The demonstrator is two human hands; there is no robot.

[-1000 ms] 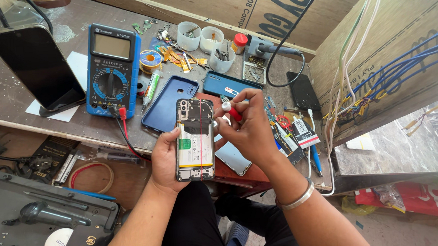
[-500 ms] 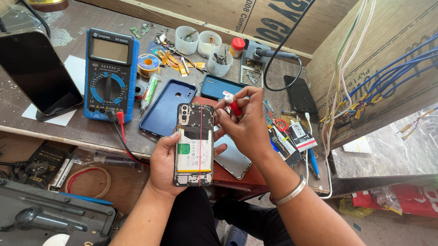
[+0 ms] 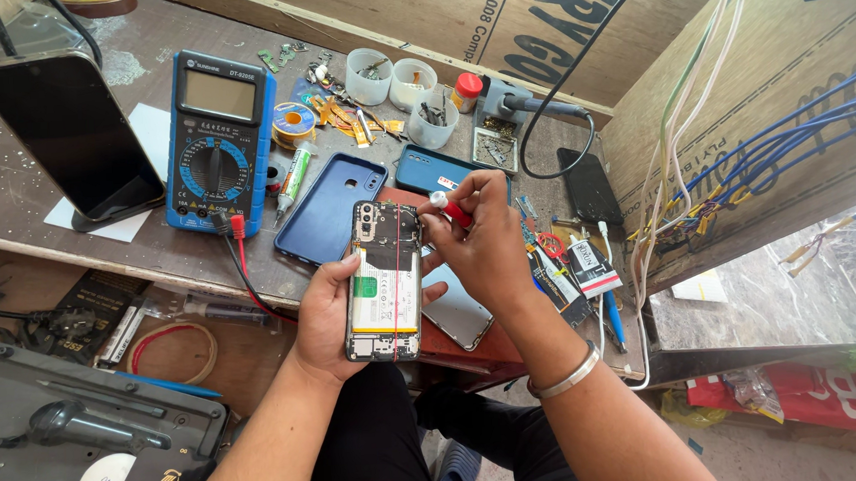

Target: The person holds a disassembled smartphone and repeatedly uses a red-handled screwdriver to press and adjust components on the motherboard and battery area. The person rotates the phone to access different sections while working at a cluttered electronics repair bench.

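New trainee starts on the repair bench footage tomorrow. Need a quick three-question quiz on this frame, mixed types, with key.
1. True or false: the left hand holds the opened phone with its back cover off.
2. Multiple choice: what does the right hand grip?
A. a green tube
B. a red-handled screwdriver
C. a roll of solder wire
3. Fill in: the blue back cover lies on the bench between the opened phone and the blue ____ with its red and black leads.

Key
1. True
2. B
3. multimeter
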